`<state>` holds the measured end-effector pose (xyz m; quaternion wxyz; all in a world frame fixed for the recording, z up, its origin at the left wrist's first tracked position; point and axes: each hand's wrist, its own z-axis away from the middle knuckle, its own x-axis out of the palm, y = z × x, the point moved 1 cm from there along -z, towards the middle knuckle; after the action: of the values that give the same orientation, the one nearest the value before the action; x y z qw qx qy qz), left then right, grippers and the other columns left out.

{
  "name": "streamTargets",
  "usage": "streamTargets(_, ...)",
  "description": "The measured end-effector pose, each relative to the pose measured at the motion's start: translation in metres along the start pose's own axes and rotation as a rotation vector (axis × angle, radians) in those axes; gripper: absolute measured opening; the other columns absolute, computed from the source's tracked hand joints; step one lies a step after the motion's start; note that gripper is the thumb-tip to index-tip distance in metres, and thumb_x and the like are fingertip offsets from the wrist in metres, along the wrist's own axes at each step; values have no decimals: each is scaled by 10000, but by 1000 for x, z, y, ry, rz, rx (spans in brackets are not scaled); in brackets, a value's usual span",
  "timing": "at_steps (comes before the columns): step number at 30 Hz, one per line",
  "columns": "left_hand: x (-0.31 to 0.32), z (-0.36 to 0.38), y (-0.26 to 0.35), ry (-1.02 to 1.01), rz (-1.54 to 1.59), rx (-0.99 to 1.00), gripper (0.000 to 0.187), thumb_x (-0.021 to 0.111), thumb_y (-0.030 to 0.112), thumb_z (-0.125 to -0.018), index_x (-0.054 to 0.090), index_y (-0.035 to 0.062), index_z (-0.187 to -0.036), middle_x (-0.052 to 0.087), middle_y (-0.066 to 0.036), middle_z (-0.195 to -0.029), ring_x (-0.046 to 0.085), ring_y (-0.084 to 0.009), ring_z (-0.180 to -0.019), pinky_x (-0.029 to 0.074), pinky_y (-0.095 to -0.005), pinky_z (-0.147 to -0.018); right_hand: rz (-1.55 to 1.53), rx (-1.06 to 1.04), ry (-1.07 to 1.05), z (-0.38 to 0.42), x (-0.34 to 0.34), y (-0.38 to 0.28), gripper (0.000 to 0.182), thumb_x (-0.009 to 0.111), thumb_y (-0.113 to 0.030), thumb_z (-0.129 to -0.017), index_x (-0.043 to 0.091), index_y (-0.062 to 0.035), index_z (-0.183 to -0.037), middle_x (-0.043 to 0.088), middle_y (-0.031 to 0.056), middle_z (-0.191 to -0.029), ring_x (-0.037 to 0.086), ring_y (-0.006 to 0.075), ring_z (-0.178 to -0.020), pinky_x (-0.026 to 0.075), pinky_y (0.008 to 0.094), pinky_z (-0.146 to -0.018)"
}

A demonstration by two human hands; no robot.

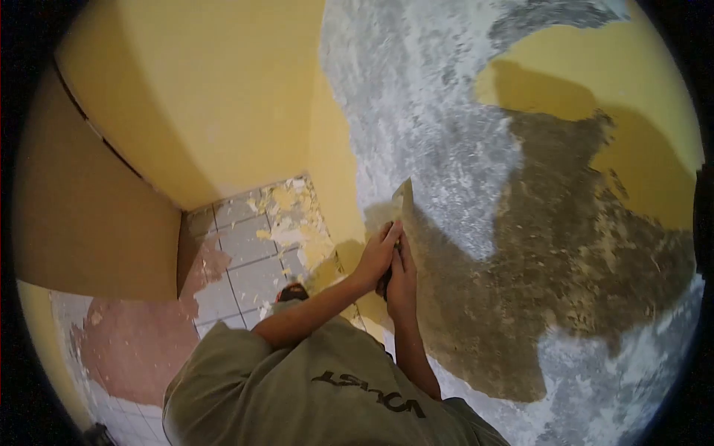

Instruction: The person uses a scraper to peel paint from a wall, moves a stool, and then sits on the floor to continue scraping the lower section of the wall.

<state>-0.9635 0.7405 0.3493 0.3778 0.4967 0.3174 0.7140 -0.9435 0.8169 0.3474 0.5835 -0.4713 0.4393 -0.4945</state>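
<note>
Both my left hand (378, 255) and my right hand (402, 279) are curled tight, side by side, around the dark handle of one scraper (402, 199), its blade pointing up and away from me at the wall (446, 141) (whether the edge touches, I can't tell). Around it spreads a mottled grey-white area, with a brown patch (550, 245) to the right and yellow paint (639, 82) beyond. Below on my left, yellow and white flakes (290, 215) litter the tiled floor (245, 241), near my shoe (292, 292). Farther left stands a brown panel (97, 201).
</note>
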Motion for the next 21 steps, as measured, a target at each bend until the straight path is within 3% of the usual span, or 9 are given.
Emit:
streamTargets(1, -8, -17, -12, 6, 41, -66, 550, 459, 424, -903, 447, -38, -1200, 530, -134, -1101, 503, -202, -996, 402, -303, -866, -32, 103, 4, -4, 9, -12, 424, 357, -194, -949, 332, -92, -1360, 530, 18, -744, 380, 54, -432, 293, 212, -358)
streamTargets(5, -38, -63, -40, 0, 262, -279, 485, 467, 458, -891, 534, 2, -1040, 564, -90, -859, 532, -186, -768, 452, -322, -700, 208, 130, 30, -52, 23, 28, 412, 334, -209, -950, 354, -135, -1355, 501, 48, -678, 379, 78, -409, 308, 235, -344)
streamTargets(12, -98, -142, -61, 38, 401, -382, 424, 511, 455, -863, 565, 47, -962, 540, -67, -778, 516, -152, -706, 438, -314, -624, 483, 62, 33, -123, 67, 78, 420, 339, -228, -947, 346, -146, -1358, 518, 84, -683, 444, 119, -444, 357, 269, -365)
streamTargets(14, -109, -149, -38, 12, 394, -499, 402, 515, 440, -866, 565, 45, -924, 540, -55, -752, 510, -141, -665, 434, -303, -595, 494, 92, 88, -134, 86, 80, 421, 342, -227, -947, 340, -151, -1362, 551, 101, -750, 442, 130, -440, 364, 278, -367)
streamTargets(15, -115, -153, -32, 30, 330, -434, 374, 518, 425, -870, 564, 54, -895, 525, -40, -726, 491, -129, -636, 426, -293, -588, 524, -148, 142, -142, 101, 79, 428, 335, -230, -953, 313, -155, -1374, 588, 142, -913, 514, 163, -527, 419, 274, -436)
streamTargets(16, -122, -160, -33, 29, 344, -460, 374, 518, 425, -870, 564, 54, -895, 525, -40, -726, 491, -129, -636, 426, -293, -588, 543, -125, 145, -146, 106, 77, 428, 335, -230, -953, 313, -155, -1374, 588, 142, -913, 514, 163, -527, 419, 274, -436)
streamTargets(18, -132, -172, -36, -12, 384, -400, 291, 523, 399, -882, 525, 115, -815, 481, 14, -696, 447, -96, -586, 385, -260, -517, 473, 292, 59, -149, 119, 51, 448, 283, -272, -954, 241, -179, -1390, 441, 228, -1274, 450, 405, -1141, 385, 412, -936)
streamTargets(19, -135, -178, -34, -12, 398, -423, 291, 523, 399, -882, 525, 115, -815, 481, 14, -696, 447, -96, -586, 385, -260, -517, 372, 433, 90, -153, 130, 37, 434, 312, -237, -961, 282, -151, -1385, 524, 192, -1190, 584, 228, -876, 486, 291, -657)
streamTargets(21, -145, -194, -27, -42, 352, -475, 282, 512, 392, -890, 522, 116, -833, 479, 23, -705, 444, -85, -603, 377, -253, -517, 454, 381, 129, -167, 139, 48, 439, 307, -246, -956, 273, -155, -1384, 494, 216, -1215, 527, 322, -990, 442, 353, -784)
